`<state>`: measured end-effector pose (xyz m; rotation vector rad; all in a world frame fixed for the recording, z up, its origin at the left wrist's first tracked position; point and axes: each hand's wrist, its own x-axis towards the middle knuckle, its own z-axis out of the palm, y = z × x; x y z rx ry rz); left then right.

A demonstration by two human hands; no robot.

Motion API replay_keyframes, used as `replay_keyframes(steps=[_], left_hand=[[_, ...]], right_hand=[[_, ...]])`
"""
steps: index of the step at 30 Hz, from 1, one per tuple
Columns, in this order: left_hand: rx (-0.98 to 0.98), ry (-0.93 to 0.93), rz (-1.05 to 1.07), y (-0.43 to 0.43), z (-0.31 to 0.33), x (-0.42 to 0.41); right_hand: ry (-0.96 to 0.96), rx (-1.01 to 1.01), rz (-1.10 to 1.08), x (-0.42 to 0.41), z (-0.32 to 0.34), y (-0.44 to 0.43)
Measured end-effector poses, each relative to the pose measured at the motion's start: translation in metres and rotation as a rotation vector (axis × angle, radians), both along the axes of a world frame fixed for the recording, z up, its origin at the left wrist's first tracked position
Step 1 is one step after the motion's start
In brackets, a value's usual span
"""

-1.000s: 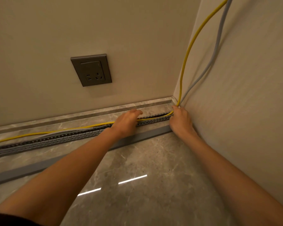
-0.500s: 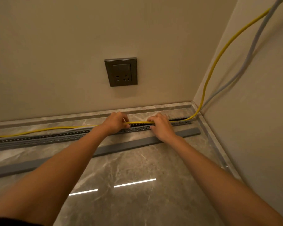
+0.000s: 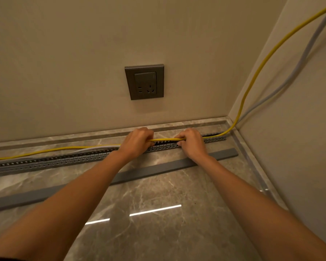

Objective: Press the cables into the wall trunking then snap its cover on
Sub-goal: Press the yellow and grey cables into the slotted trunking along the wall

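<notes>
Since the earlier frame, our hands have drawn closer together along the run, away from the corner. Our left hand (image 3: 135, 143) and right hand (image 3: 191, 143) are each closed on the yellow cable (image 3: 165, 139), holding a short straight span taut just above the slotted trunking (image 3: 73, 159) so it lines up with the channel before we press it in. Left of our hands the yellow cable and the grey cable (image 3: 94, 148) lie outside the trunking, beside its wall side. The cover (image 3: 158, 169) waits on the floor, parallel and near, ready for snapping on last.
</notes>
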<state>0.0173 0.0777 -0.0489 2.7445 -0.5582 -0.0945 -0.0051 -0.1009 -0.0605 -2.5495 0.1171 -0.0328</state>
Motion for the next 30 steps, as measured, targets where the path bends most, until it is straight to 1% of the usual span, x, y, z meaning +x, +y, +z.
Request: replay_keyframes(steps=[3,6,9,14,16,21,25,28,30], left_hand=[[0.059,0.017,-0.054,0.002,0.000,-0.003],[0.118,0.032,-0.052,-0.001,0.001,-0.004],[0.143,-0.015,-0.041,-0.004,-0.001,-0.005],[0.042,-0.111,0.001,-0.018,-0.008,-0.012],[0.039,-0.114,0.031,-0.023,-0.006,-0.010],[0.149,-0.059,-0.008,-0.027,-0.001,-0.001],[0.298,-0.029,-0.033,-0.030,0.001,-0.004],[0.317,-0.006,-0.056,-0.032,0.000,-0.007],[0.316,-0.042,-0.081,-0.034,-0.002,-0.009]], right_hand=[[0.009,0.027,-0.029,0.003,0.000,0.001],[0.025,0.027,-0.043,0.003,0.001,-0.001],[0.025,0.053,-0.089,0.001,0.004,-0.006],[0.019,0.004,-0.079,0.000,0.006,-0.008],[0.019,-0.015,-0.051,0.001,0.006,-0.009],[0.015,0.018,-0.025,0.000,0.002,-0.009],[0.013,0.040,-0.026,0.001,0.002,-0.011],[0.005,0.098,-0.062,0.001,0.002,-0.013],[0.013,0.130,-0.062,0.002,0.002,-0.015]])
